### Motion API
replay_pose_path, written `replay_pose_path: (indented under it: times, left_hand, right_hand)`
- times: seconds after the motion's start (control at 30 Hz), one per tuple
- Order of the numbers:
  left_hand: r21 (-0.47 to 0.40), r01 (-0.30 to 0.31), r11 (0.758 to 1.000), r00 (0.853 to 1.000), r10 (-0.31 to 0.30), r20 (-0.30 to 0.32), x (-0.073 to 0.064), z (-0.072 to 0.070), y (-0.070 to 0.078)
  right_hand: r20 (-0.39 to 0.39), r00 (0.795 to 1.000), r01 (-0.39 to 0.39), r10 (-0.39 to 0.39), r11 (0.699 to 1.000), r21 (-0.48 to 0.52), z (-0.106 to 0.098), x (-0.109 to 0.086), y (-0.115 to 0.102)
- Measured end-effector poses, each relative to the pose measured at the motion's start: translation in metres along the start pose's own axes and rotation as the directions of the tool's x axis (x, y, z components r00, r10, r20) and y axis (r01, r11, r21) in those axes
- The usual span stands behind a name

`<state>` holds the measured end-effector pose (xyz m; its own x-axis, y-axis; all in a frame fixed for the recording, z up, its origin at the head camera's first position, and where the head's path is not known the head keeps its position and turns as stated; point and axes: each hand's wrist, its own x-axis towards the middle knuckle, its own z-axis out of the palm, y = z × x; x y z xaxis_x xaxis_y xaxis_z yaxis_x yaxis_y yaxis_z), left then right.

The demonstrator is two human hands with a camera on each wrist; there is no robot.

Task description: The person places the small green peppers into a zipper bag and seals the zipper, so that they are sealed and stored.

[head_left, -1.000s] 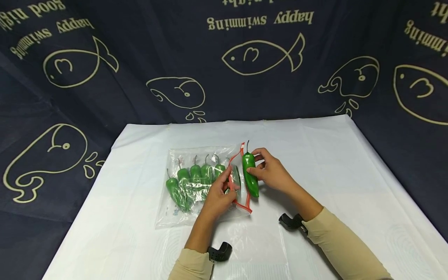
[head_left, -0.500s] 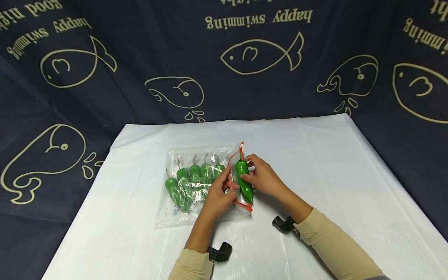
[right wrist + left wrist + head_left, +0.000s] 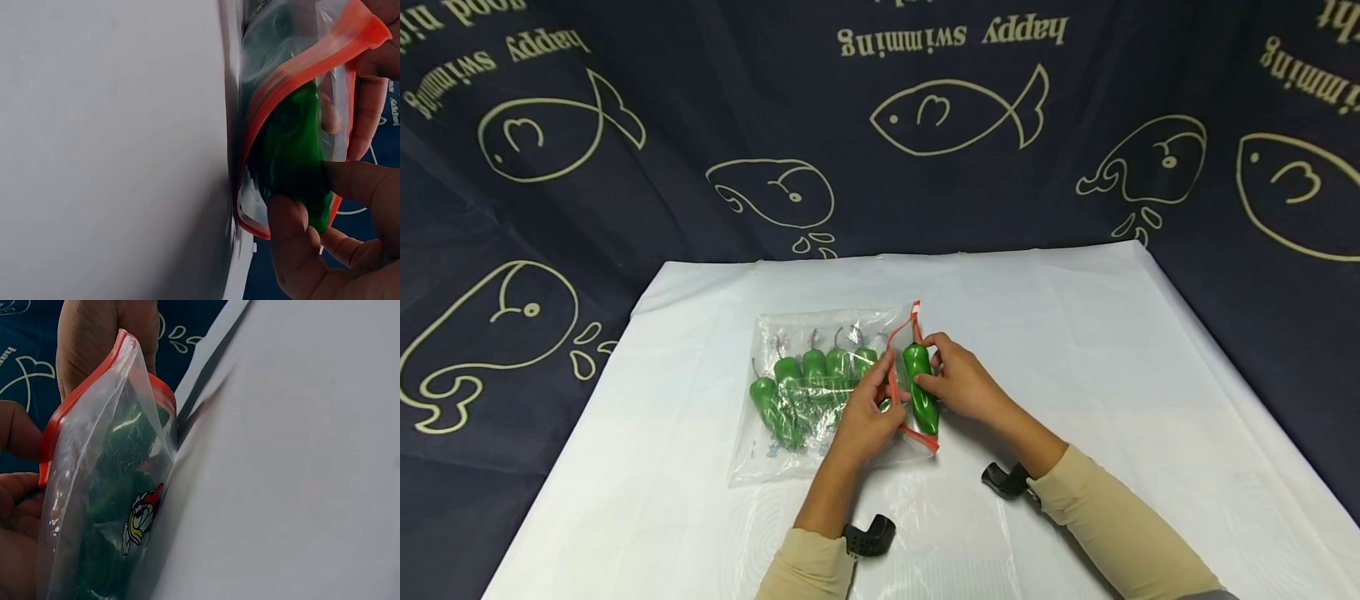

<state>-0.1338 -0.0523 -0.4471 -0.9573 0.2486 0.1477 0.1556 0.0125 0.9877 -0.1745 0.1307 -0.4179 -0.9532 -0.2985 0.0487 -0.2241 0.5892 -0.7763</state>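
A clear zip bag (image 3: 745, 467) with a red zip edge lies on the white table, several green chili peppers (image 3: 772, 408) side by side inside it. My left hand (image 3: 867, 417) pinches the upper side of the bag's red rim and holds the mouth apart, as the left wrist view shows at the red zip strip (image 3: 81, 394). In my right hand (image 3: 958, 379) is one more green chili pepper (image 3: 919, 387), gripped between thumb and fingers. The right wrist view has this held pepper (image 3: 294, 144) partly within the red-edged opening, its far end inside the bag.
A white cloth covers the table (image 3: 1075, 333). Behind it hangs a dark blue curtain (image 3: 962, 200) with fish and whale drawings. A flat clear plastic sheet (image 3: 955, 533) lies near the front. Black wrist devices (image 3: 871, 536) sit on both forearms.
My right hand has moved left and slightly toward me, bringing the chili pepper from beside the bag into its mouth. The left hand keeps its hold on the rim.
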Motion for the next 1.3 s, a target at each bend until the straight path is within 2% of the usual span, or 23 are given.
replay_pose_path:
  times: [0.33,0.6,1.03,1.13,1.3]
  left_hand:
    - [-0.026,-0.01,1.0,1.0,0.01,0.009,0.0,0.0,0.004]
    - [-0.008,-0.006,1.0,1.0,0.006,0.024,0.0,-0.001,0.004]
    - [-0.002,0.0,1.0,0.999,0.0,0.035,-0.001,-0.002,0.007]
    - [0.01,-0.005,1.0,0.999,0.004,0.046,-0.003,-0.002,0.018]
    - [0.015,0.027,1.0,0.998,-0.028,0.063,-0.007,-0.001,0.039]
  right_hand:
    - [0.073,0.993,-0.108,0.097,0.98,0.166,0.006,-0.001,-0.002]
    - [0.163,0.97,-0.229,0.18,0.903,0.364,0.008,0.0,-0.003]
    - [0.202,0.96,-0.267,0.195,0.856,0.443,0.01,0.001,-0.004]
    - [0.207,0.959,-0.271,0.194,0.844,0.462,0.008,0.0,-0.004]
    - [0.221,0.957,-0.275,0.189,0.833,0.48,0.005,-0.002,-0.002]
